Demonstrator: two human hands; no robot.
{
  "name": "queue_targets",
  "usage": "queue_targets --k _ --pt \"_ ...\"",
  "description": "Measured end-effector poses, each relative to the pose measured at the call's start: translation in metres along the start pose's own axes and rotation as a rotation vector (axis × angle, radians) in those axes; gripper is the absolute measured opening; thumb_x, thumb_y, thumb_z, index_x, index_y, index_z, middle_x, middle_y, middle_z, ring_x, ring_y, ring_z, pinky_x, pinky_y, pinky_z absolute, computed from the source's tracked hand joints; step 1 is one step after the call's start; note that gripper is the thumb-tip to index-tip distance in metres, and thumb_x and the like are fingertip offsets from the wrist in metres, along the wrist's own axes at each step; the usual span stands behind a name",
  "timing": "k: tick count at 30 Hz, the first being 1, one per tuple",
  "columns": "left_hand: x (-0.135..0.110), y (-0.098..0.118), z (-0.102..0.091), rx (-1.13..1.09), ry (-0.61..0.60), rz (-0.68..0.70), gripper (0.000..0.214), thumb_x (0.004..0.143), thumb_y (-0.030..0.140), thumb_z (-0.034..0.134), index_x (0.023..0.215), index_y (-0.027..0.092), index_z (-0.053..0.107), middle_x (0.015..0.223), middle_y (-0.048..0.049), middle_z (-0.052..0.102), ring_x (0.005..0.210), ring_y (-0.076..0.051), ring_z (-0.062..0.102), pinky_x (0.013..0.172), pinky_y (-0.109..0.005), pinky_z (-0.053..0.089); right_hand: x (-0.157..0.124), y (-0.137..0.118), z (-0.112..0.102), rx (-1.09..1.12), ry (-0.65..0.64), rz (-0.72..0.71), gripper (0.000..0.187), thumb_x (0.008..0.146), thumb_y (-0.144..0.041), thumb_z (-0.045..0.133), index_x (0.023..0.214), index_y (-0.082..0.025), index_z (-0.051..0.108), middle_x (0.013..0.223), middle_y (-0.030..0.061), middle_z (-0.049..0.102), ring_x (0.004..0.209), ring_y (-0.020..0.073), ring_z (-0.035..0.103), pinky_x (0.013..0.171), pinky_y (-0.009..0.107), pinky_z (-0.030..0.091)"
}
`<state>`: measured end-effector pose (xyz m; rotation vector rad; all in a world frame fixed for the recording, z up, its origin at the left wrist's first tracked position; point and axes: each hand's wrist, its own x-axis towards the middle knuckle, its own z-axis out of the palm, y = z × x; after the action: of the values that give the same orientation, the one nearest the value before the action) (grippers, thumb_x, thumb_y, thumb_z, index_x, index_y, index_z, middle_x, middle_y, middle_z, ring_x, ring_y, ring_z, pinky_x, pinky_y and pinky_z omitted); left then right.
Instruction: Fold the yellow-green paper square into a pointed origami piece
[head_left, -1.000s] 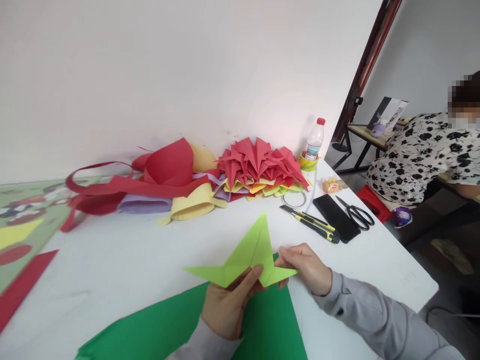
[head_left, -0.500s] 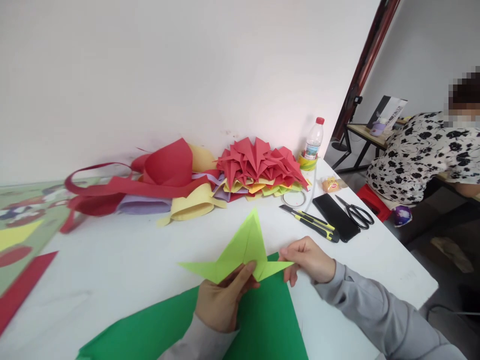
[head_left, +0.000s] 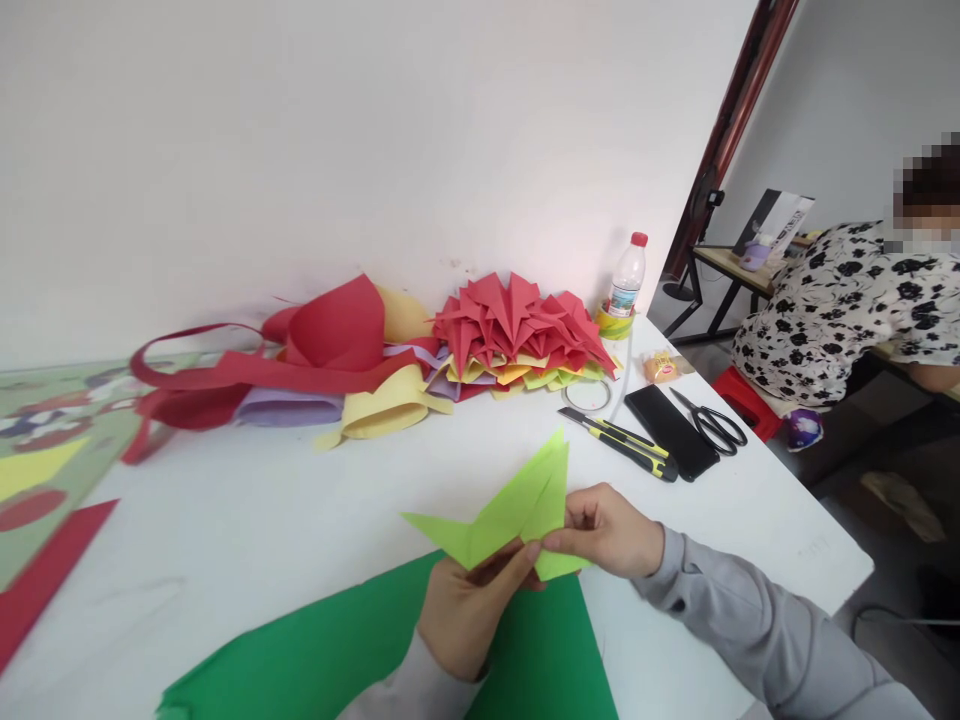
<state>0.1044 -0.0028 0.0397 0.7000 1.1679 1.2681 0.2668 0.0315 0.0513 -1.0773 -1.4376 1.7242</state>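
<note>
A light green folded paper shape (head_left: 510,505) with long pointed tips is held a little above the white table (head_left: 247,520). My left hand (head_left: 469,610) grips it from below, thumb pressed on its lower middle. My right hand (head_left: 611,530) pinches its right side, fingers closed on the paper. Under both hands lies a dark green paper sheet (head_left: 390,650).
Along the wall lie a pile of folded red paper shapes (head_left: 517,320), curled red, yellow and purple sheets (head_left: 330,370), and a water bottle (head_left: 627,278). Utility knives (head_left: 622,445), a black phone (head_left: 671,432), scissors (head_left: 712,425) and a tape ring (head_left: 588,396) sit at right. A seated person (head_left: 847,310) is beyond the table's right edge.
The light green shape has turned and shifted to the right; its tall tip now leans right. My right hand closed in over its right point, and my left hand followed to the right.
</note>
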Motion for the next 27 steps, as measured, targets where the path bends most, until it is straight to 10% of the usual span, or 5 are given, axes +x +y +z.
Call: queue_targets --k 8,17,22,25,27 --pt "0.014 0.010 -0.006 -0.181 0.025 -0.137 0.037 0.044 0.031 0.093 0.070 0.015 0.074 0.070 -0.0040 0.075 0.066 -0.018 0.071 0.066 -0.028 0.063 0.001 0.001 -0.003 0.075 0.059 0.052 0.059 0.053 -0.066 0.083 0.058 -0.016 0.052 0.053 -0.0058 0.054 0.047 0.0067 0.047 0.046 0.021 0.035" --pt "0.017 0.024 -0.032 0.214 0.084 -0.118 0.036 0.052 0.038 0.088 0.052 0.015 0.059 0.043 0.0017 0.056 0.036 -0.010 0.046 0.036 -0.022 0.033 0.008 0.002 -0.010 -0.144 -0.010 0.214 0.051 0.062 -0.056 0.081 0.051 -0.018 0.049 0.044 -0.0068 0.052 0.040 0.0076 0.051 0.037 0.018 0.038" --pt "0.016 0.025 -0.073 1.168 0.144 0.738 0.033 0.078 0.045 0.066 0.066 0.024 0.043 0.057 0.0054 0.045 0.049 -0.014 0.045 0.046 -0.027 0.037 0.020 -0.013 -0.010 -0.527 -0.175 0.290 0.045 0.077 -0.028 0.075 0.046 -0.017 0.044 0.035 -0.0098 0.042 0.038 0.0061 0.052 0.040 0.014 0.035" --pt "0.016 0.025 -0.077 1.474 -0.040 1.368 0.007 0.091 0.024 0.054 0.087 0.020 0.057 0.080 -0.0060 0.059 0.070 -0.023 0.055 0.060 -0.035 0.044 0.029 -0.025 -0.009 -0.693 -0.305 0.333 0.039 0.079 -0.024 0.074 0.049 -0.015 0.050 0.035 -0.0097 0.045 0.037 0.0051 0.051 0.045 0.014 0.036" --pt "0.019 0.025 -0.069 1.499 -0.301 1.458 0.026 0.095 0.009 0.038 0.084 0.019 0.059 0.080 -0.0056 0.060 0.068 -0.021 0.053 0.061 -0.035 0.044 0.034 -0.032 -0.008 -0.778 -0.371 0.354 0.035 0.079 -0.024 0.074 0.052 -0.015 0.054 0.036 -0.0096 0.046 0.037 0.0047 0.050 0.047 0.015 0.038"
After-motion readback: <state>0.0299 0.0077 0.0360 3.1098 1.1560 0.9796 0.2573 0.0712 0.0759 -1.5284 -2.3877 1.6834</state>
